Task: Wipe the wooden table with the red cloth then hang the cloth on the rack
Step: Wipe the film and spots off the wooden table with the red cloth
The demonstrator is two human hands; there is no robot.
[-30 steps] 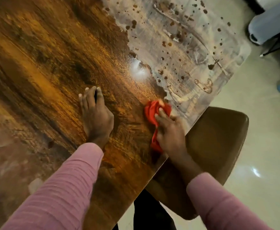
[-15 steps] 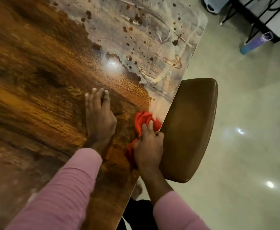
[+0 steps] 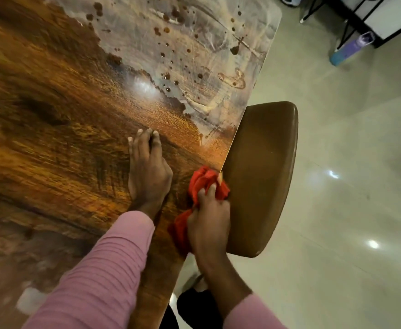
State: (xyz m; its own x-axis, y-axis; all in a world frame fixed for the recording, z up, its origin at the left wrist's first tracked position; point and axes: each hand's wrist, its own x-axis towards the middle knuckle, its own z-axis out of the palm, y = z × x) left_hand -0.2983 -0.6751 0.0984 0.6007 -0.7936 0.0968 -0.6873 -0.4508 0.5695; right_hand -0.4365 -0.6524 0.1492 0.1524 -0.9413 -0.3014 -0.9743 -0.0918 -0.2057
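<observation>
no readable text, labels, brands or numbers anywhere, bottle on the floor too blurred to read

The wooden table has a dark, strongly grained top; its far part is covered by a pale, streaky film dotted with brown droplets. The left hand lies flat on the wood, fingers together. At the table's right edge the red cloth lies bunched under the right hand, which grips it.
</observation>
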